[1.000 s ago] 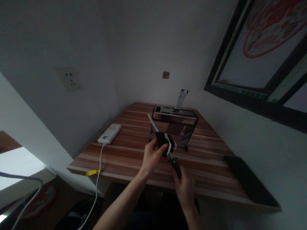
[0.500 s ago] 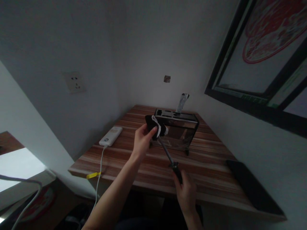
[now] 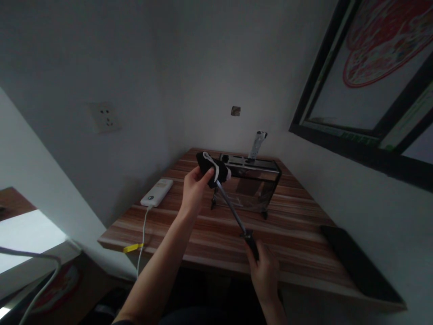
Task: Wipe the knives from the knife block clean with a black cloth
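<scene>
My left hand (image 3: 193,192) pinches a folded black cloth (image 3: 221,171) with white edging. The cloth is around or against the upper end of a sharpening steel (image 3: 232,208), whose tip is hidden. Wrapped round the black handle of that steel is my right hand (image 3: 264,273), low over the table's front edge. The metal rod slants up and leftward from its guard to the cloth. Just behind stands a knife block (image 3: 250,192) with see-through sides and a slotted top. A grey, spotted handle (image 3: 257,144) sticks up out of one slot.
A white power bank (image 3: 157,192) with a white cable lies at the left of the wood-grain table (image 3: 297,207). A yellow tag (image 3: 133,248) is at the front left edge. On the right lies a flat black object (image 3: 360,264). Walls close in on both sides.
My left hand and the cloth have moved a little up and to the left, so more of the steel's rod shows. My right hand has hardly moved.
</scene>
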{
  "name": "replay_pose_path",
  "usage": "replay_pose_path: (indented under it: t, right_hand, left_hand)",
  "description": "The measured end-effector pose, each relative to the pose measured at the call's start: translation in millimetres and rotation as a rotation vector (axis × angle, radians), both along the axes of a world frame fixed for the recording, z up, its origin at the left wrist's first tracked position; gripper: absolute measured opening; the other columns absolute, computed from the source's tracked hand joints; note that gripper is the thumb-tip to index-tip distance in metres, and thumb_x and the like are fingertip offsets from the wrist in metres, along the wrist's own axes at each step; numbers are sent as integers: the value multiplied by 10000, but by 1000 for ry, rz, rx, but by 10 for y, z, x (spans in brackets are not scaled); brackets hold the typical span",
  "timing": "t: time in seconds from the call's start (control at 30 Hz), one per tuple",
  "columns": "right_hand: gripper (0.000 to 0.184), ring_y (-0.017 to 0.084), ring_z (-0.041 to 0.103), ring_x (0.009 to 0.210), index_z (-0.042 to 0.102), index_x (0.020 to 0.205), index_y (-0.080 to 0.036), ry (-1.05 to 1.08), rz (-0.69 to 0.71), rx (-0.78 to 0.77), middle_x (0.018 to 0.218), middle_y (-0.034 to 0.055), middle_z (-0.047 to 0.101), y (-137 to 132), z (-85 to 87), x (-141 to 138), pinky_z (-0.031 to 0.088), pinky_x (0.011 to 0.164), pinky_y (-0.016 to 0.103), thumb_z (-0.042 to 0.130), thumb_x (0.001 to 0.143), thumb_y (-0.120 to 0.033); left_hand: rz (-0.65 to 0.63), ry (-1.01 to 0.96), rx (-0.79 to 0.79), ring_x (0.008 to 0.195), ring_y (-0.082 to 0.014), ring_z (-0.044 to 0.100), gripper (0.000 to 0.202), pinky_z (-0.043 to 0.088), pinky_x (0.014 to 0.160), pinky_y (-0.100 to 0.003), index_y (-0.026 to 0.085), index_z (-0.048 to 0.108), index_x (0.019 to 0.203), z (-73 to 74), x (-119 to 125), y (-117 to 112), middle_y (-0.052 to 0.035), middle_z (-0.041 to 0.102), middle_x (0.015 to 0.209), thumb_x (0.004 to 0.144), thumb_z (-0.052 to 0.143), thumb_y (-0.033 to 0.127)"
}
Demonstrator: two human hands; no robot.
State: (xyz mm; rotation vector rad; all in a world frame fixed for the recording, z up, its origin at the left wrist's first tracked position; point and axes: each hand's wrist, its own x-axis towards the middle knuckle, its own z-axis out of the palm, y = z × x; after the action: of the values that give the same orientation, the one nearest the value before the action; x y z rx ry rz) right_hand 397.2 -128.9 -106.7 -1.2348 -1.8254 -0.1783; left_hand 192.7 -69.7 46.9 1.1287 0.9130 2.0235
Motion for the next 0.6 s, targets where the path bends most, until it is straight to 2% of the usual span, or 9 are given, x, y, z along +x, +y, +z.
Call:
replay_pose_path:
  t: [0.3,0.6]
  right_hand:
    - [398,187,588,552,553,747,-188,-59,-51,23,584,45,609,13,4,4,386,531,259,323,938,-450]
    - [420,195,589,558,570,781,-174,-56,-77,2,598,56,619,18,-24,17,394,537,264,300,941,-453]
  left_hand:
    - [-74,54,-81,670,-135,609,273,443,624,-216,125,672,809,-68,163,-102,-25,693,744,649,718,342]
    - [-180,136,-176,752,-166,622,268,468,653,-229,123,655,861,-374,442,-239,-53,694,836,675,700,310]
